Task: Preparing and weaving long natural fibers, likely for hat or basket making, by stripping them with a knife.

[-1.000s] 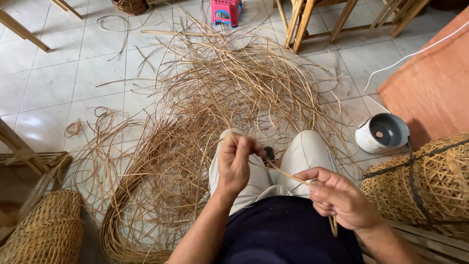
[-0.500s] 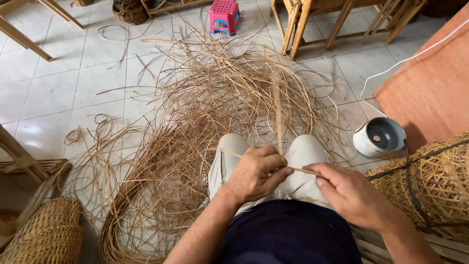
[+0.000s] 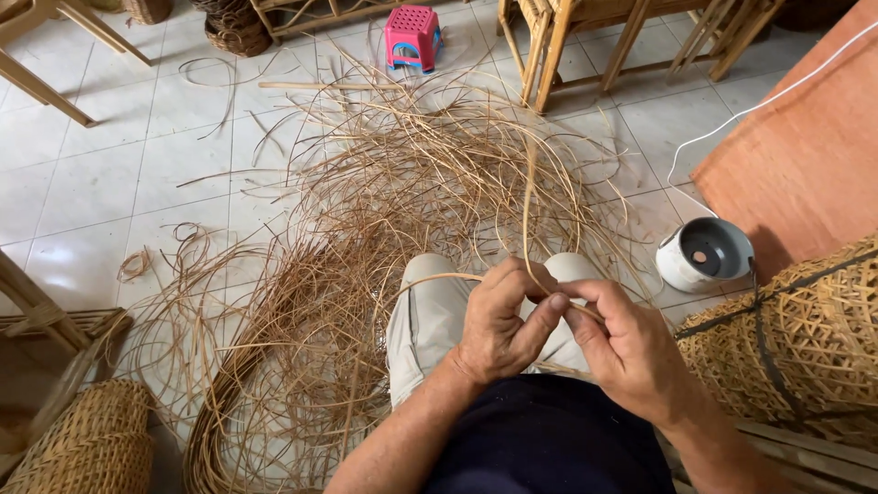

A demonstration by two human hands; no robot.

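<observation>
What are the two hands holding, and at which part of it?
Both the left hand and the right hand pinch one thin rattan strip near its lower end; the rest rises toward the floor pile.

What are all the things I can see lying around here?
cane strip: one, tan, pinched between both hands, rising over the knees
loose cane strips: a large tangled heap, tan and brown, spread on the floor ahead
floor tiles: many, white, under everything
plastic stool: one, pink, top centre
wooden furniture frames: several, light wood, along the top edge
woven baskets: one large at right, one at lower left, more at the top
round bowl-like object: one, white, on the floor at right
cord: one, white, at right
board: one, orange-brown, upper right
trousers: pale, on the knees
left hand: gripping the strip
right hand: gripping the strip beside it
</observation>
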